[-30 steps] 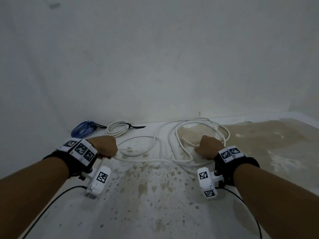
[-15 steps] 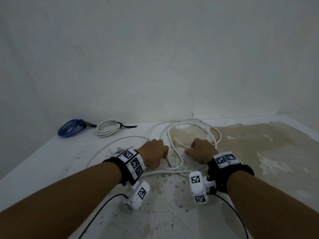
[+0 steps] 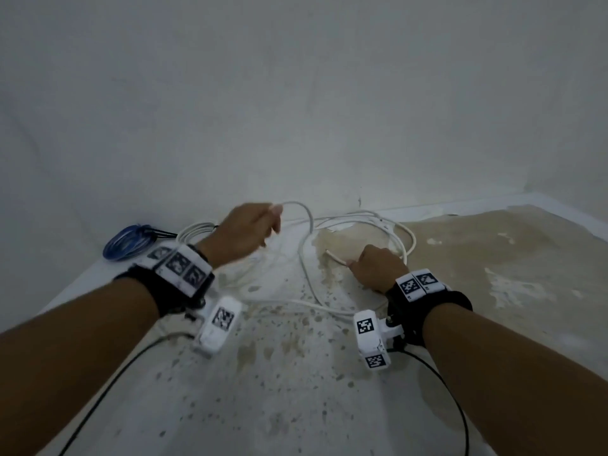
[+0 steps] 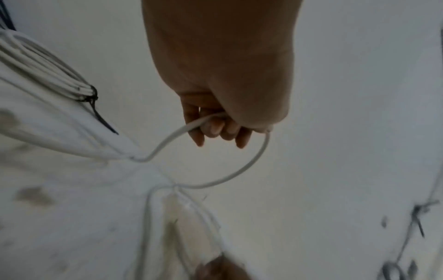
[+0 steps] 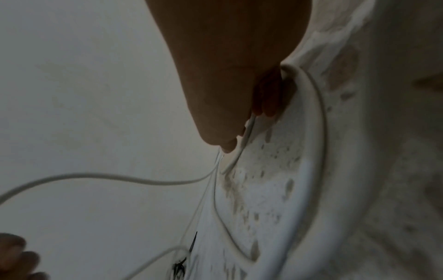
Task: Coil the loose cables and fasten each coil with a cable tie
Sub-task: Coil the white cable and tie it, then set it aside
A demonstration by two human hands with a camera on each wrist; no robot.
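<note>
While the left hand (image 3: 245, 230) is raised above the table (image 3: 250, 383), its curled fingers (image 4: 210, 128) hold a part of the loose white cable (image 3: 309, 245), and the cable makes a round loop from the fingers down to the surface. The right hand (image 3: 378, 266) is low, close to the table, and its thumb and fingers pinch the same cable near its free end (image 3: 335, 257); this short end sticks out to the left of the hand. From the right wrist view, the cable also bends around behind this hand. The other part of the loose cable lies in wide, untidy loops on the table, between the two hands and behind the right hand, near the wall (image 3: 296, 110). At the far left edge of the table there are two finished coils: a blue coil (image 3: 126, 241) and, just beside it, a white coil (image 4: 43, 68) which is fastened with a black cable tie (image 4: 95, 106). The left wrist partly hides the white coil in the head view. The table is white, with many brown stains.
</note>
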